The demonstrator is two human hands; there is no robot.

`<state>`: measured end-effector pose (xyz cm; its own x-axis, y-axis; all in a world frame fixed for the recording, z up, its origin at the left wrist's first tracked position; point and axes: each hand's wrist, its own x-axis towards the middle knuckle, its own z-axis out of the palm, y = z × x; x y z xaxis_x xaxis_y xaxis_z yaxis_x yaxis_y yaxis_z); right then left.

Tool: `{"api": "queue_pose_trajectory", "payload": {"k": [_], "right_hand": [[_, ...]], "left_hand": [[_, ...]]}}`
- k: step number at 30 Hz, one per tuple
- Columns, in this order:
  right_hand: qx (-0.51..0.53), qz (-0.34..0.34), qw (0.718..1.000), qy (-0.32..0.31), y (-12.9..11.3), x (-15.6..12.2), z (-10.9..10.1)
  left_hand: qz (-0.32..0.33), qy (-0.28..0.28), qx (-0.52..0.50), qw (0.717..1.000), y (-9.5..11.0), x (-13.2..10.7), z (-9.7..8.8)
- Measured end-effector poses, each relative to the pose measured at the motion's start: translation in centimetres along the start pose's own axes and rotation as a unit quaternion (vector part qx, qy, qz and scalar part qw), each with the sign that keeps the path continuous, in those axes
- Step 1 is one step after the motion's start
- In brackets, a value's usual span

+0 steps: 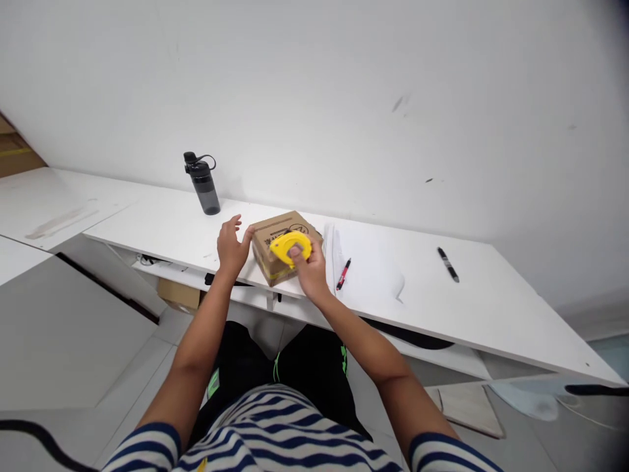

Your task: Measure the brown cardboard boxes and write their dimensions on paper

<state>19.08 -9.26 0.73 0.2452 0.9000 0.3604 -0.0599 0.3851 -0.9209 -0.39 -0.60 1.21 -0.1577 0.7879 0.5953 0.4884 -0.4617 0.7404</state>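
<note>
A yellow tape measure point(284, 245) is gripped in my right hand point(310, 267), with the thumb across its grey centre. Behind and below it, a small brown cardboard box point(275, 231) with black print and a strip of yellow tape sits near the desk's front edge. To the left of the box is my left hand point(232, 245), empty, its fingers apart and the thumb close to the box's left corner. Whether that thumb touches the box I cannot tell. Part of the box top is hidden by the tape measure and my right hand.
White paper sheets point(368, 262) lie right of the box with a red and black pen point(343, 274) on them. A black marker point(447, 264) rests farther right on the white desk point(491, 308). A dark water bottle point(203, 185) stands back left, near the wall.
</note>
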Motion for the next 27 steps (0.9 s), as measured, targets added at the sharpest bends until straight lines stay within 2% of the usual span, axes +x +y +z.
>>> {"api": "queue_pose_trajectory", "payload": {"k": [2,4,8,11,14,17,21,24,27], "right_hand": [[-0.027,-0.031,0.998,-0.053,-0.4,-1.0,0.8],[-0.065,-0.067,0.994,-0.065,-1.0,-0.8,0.9],[-0.133,-0.112,0.983,-0.058,-2.9,3.2,-0.7],[-0.186,-0.135,0.961,-0.152,-4.1,7.3,-1.9],[-0.232,-0.118,0.933,-0.250,-4.1,9.9,-1.8],[-0.239,-0.098,0.916,-0.308,-3.3,10.8,-0.7],[-0.232,-0.132,0.901,-0.341,-2.7,10.8,0.2],[-0.247,-0.134,0.893,-0.351,-3.0,11.0,-0.2],[-0.260,-0.124,0.887,-0.360,-3.6,11.5,-1.9]], "left_hand": [[-0.089,0.002,-0.048,0.995,-0.7,-0.8,-0.1],[-0.137,-0.030,-0.111,0.984,-0.5,-2.0,-0.1],[-0.098,-0.114,-0.172,0.974,1.2,-4.0,0.4],[-0.103,-0.144,-0.196,0.964,2.3,-4.2,1.4],[-0.152,-0.150,-0.243,0.946,2.7,-3.9,3.0],[-0.178,-0.134,-0.264,0.938,2.5,-3.8,4.2],[-0.158,-0.140,-0.279,0.937,2.5,-3.9,4.4],[-0.147,-0.154,-0.259,0.942,3.0,-4.1,4.0],[-0.153,-0.159,-0.216,0.951,3.7,-4.1,3.6]]}}
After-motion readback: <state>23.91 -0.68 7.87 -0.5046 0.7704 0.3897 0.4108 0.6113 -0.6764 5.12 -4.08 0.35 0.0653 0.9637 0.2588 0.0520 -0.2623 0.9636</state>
